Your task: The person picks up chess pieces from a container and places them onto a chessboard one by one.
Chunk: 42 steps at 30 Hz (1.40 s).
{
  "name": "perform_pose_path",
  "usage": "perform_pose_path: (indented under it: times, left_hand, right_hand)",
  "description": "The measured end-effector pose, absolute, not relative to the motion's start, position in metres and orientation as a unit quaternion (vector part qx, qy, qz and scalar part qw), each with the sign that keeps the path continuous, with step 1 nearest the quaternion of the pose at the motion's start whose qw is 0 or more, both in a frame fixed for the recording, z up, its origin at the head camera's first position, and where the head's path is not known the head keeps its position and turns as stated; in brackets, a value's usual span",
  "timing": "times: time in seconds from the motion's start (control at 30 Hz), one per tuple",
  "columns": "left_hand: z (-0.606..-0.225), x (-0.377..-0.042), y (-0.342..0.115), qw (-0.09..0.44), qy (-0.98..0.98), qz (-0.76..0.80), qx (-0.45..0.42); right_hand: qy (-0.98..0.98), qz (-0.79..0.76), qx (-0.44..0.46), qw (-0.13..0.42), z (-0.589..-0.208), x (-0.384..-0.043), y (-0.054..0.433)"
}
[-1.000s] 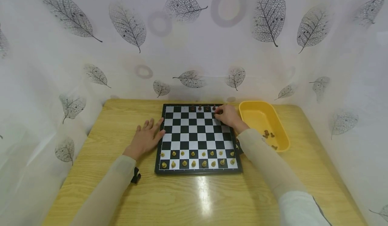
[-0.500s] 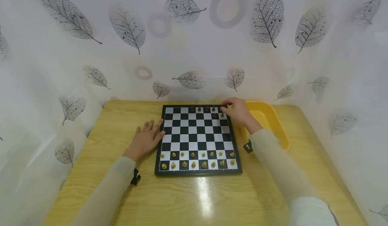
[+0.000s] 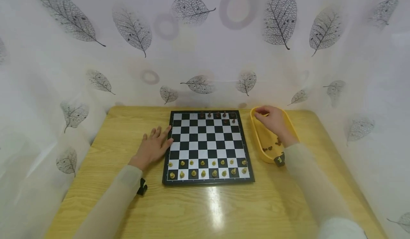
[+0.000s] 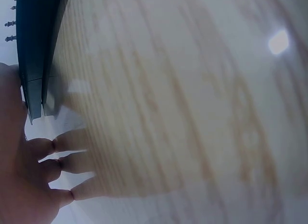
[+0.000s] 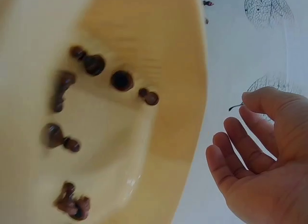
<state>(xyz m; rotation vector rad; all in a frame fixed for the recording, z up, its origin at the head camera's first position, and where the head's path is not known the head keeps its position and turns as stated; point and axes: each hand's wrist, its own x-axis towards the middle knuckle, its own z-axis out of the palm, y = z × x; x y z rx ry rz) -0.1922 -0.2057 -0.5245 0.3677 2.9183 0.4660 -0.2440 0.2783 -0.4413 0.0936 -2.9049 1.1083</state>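
Bench (image 3: 173, 210) with a chessboard (image 3: 206, 136) on it, yellow tray (image 3: 267, 135) just off the board's right side.
Left hand (image 3: 152, 146) has its grip spread, thumb and a finger touching the board's left edge. Right hand (image 3: 271, 119) is up at the tray's far end, grip loose and spread too, thumb apart from softly bent fingers. Two rows of yellow pieces (image 3: 203, 173) line the near side, seven dark brown pieces (image 3: 209, 114) sit toward the far right corner, and more loose brown pieces (image 5: 53, 136) are scattered in the tray.
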Motion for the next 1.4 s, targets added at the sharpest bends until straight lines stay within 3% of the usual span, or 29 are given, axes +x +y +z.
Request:
perform_pose_path:
  times: [0.3, 0.73, 1.0, 1.4]
  left_hand:
    - [-0.525, -0.191, -0.206, 0.083, 0.977, 0.157, 0.120]
    - [-0.524, -0.192, -0.206, 0.083, 0.978, 0.151, 0.122]
    - [-0.525, -0.192, -0.205, 0.083, 0.977, 0.153, 0.122]
    - [-0.520, -0.190, -0.205, 0.087, 0.976, 0.158, 0.121]
  right_hand:
    - [-0.940, 0.336, 0.046, 0.026, -0.451, -0.232, 0.299]
    - [-0.956, 0.281, 0.037, -0.078, -0.463, -0.220, 0.308]
    - [-0.947, 0.296, 0.060, -0.111, -0.482, -0.218, 0.304]
    - [-0.958, 0.259, 0.078, -0.094, -0.487, -0.222, 0.298]
